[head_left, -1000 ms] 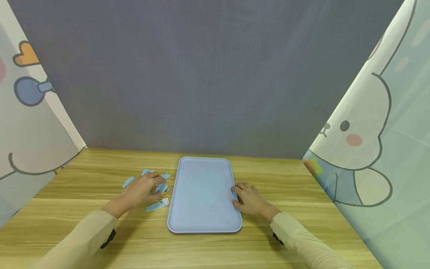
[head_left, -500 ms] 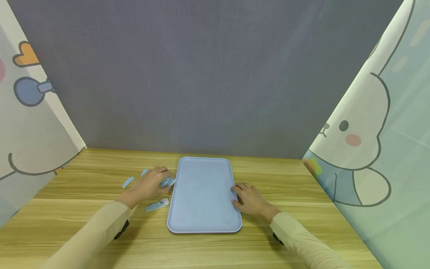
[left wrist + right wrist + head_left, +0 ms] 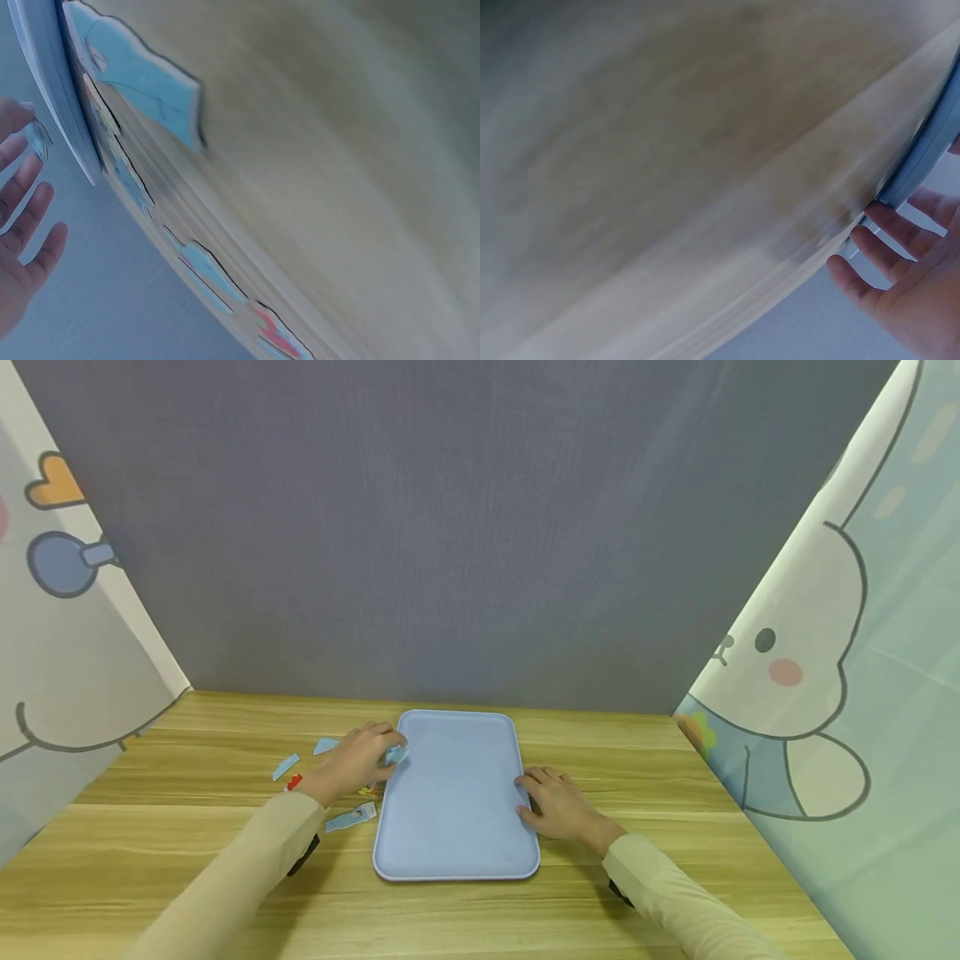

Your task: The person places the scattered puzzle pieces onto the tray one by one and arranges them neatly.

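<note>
My left hand (image 3: 358, 760) pinches a small torn piece of light-blue picture paper (image 3: 397, 754) between thumb and fingers, over the left rim of a pale blue tray (image 3: 457, 810). In the left wrist view that paper piece (image 3: 37, 140) shows at the thumb and fingertip, the other fingers spread. On the tray's right rim rests my right hand (image 3: 558, 806), its fingertips and thumb touching the edge. In the right wrist view the right hand's fingers lie loosely extended against the tray rim (image 3: 930, 142).
Left of the tray, several more torn picture pieces lie on the wooden table (image 3: 637, 777): a long blue strip (image 3: 351, 817), a red-printed piece (image 3: 293, 782), a multicoloured one (image 3: 368, 791) and blue ones (image 3: 286, 767). A grey backdrop (image 3: 435, 527) stands behind.
My left hand has moved right from the pieces to the tray, taking a blue paper piece with it. A red-printed piece has come into sight. The right hand keeps its place.
</note>
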Action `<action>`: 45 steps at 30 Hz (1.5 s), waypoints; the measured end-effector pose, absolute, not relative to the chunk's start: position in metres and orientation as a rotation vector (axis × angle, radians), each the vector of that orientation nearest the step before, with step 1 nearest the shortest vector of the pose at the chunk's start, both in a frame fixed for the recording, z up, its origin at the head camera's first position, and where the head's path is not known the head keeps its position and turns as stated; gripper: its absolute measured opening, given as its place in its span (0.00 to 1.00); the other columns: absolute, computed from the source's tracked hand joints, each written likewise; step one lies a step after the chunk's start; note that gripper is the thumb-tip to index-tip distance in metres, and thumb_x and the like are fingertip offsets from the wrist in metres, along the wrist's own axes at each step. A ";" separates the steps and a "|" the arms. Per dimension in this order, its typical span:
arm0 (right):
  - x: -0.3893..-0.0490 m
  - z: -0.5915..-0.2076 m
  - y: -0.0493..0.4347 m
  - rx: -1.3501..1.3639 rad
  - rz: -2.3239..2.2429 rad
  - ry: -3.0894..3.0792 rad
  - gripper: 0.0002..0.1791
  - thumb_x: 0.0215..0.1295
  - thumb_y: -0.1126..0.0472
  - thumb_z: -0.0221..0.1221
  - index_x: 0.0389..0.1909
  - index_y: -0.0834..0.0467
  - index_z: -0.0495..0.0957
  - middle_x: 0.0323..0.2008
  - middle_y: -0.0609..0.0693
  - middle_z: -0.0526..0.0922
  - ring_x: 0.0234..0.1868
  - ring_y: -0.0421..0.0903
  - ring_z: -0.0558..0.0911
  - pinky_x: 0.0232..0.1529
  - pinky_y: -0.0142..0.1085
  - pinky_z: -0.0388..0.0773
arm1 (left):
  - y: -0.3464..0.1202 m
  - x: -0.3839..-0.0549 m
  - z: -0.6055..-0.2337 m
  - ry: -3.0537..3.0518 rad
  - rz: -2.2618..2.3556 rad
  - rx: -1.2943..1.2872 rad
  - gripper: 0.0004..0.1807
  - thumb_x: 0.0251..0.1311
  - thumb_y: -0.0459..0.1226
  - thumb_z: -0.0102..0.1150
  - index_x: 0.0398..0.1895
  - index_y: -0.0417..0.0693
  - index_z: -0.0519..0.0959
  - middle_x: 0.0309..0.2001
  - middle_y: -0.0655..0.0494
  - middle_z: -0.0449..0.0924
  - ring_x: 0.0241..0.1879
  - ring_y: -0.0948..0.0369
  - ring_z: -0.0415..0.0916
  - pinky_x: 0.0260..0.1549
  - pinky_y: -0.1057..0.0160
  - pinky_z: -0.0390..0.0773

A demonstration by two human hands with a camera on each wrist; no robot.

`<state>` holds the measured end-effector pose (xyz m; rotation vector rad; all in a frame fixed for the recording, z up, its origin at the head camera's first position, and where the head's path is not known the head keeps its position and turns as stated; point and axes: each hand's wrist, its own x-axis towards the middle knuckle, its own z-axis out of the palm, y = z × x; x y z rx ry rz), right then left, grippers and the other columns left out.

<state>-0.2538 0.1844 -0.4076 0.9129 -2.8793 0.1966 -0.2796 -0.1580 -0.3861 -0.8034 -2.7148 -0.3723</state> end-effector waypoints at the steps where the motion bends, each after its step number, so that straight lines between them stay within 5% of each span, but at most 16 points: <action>1: -0.254 -0.407 0.184 0.913 0.195 -2.881 0.25 0.61 0.49 0.55 0.55 0.58 0.71 0.56 0.56 0.72 0.58 0.56 0.70 0.51 0.61 0.68 | -0.156 -0.281 -0.386 -2.726 -0.379 -0.796 0.18 0.49 0.37 0.66 0.46 0.46 0.78 0.46 0.53 0.77 0.47 0.50 0.73 0.41 0.46 0.75; 45: -0.255 -0.408 0.184 0.914 0.189 -2.887 0.25 0.61 0.49 0.54 0.55 0.58 0.71 0.57 0.56 0.72 0.59 0.56 0.69 0.53 0.61 0.68 | -0.121 -0.326 -0.390 -2.854 -0.356 -0.580 0.20 0.50 0.36 0.65 0.49 0.48 0.76 0.49 0.50 0.76 0.50 0.47 0.71 0.47 0.44 0.72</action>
